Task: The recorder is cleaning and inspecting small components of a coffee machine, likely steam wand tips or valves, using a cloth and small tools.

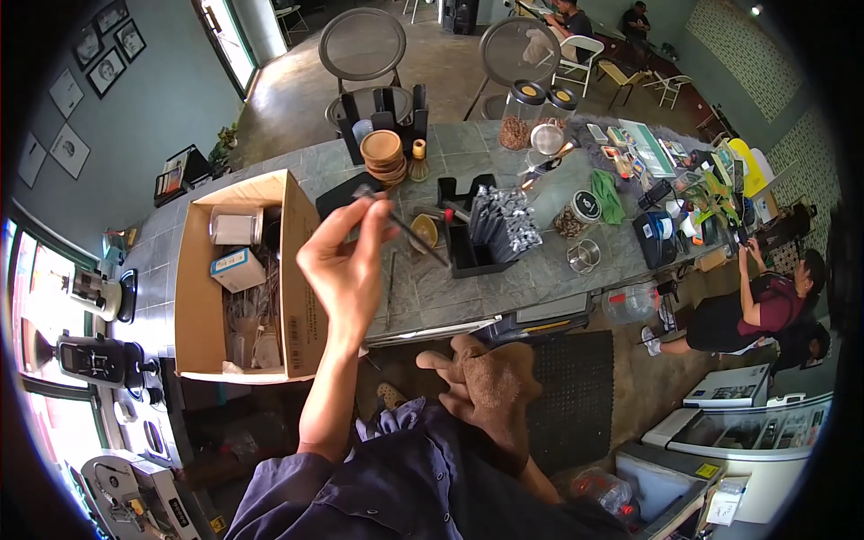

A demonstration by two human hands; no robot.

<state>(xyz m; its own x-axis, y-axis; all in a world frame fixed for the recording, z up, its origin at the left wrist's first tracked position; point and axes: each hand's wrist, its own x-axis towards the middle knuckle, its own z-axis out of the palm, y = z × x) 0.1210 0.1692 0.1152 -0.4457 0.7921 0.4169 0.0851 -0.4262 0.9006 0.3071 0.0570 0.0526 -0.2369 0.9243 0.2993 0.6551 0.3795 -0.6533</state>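
Note:
My left hand (347, 256) is raised above the counter. Between thumb and fingers it pinches a thin dark straw (422, 239), which slants down to the right; something shiny and clear shows at its upper end. Beyond the straw's lower tip stands a black divided holder (472, 260), packed with several dark straws in clear wrappers (501, 226). Low in front of my body, my right hand (457, 378) appears closed on a bunched brown cloth (503, 381). Cloth and shadow make its fingers hard to separate.
Left of the holder, an open cardboard box (304, 324) contains jars and a small carton. Wooden coasters (382, 152) and a bamboo whisk (418, 162) stand behind. Glass jars (521, 118), a metal cup (584, 256) and a green cloth (607, 196) line the right. A person (756, 304) stands farther right.

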